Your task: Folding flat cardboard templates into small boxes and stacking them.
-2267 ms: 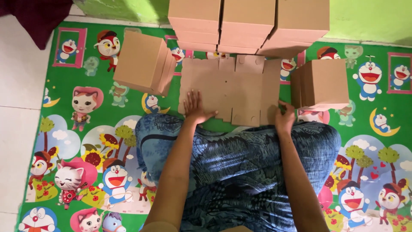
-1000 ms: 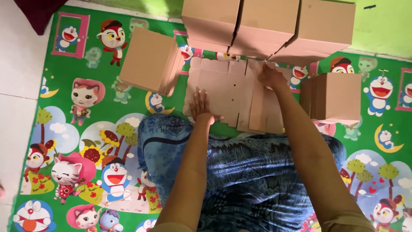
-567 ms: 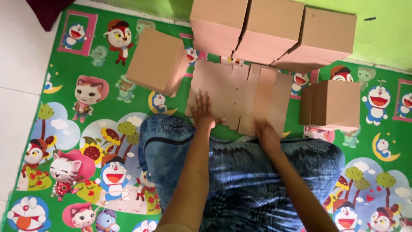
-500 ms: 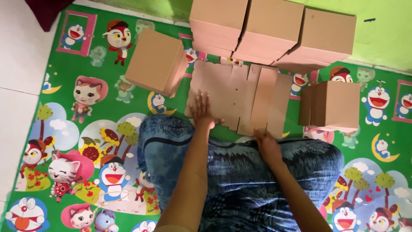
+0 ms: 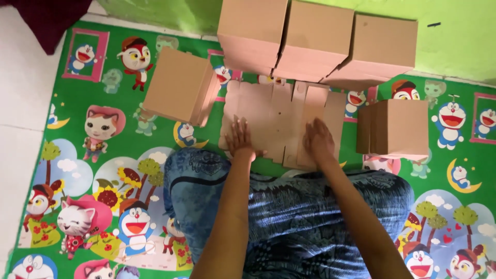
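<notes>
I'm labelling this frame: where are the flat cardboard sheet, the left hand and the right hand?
flat cardboard sheet point(image 5: 271, 111), head view, bare panel between the hands.
left hand point(image 5: 238, 138), head view, back of the hand.
right hand point(image 5: 319, 140), head view, back of the hand.

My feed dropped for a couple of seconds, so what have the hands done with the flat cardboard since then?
The right hand went up to the far edge of the flat cardboard blank, then came back and now presses its near right part. The left hand stayed flat on the left part. The assembled boxes stayed put.

Flat brown cardboard blank point(image 5: 279, 116); on mat
</notes>
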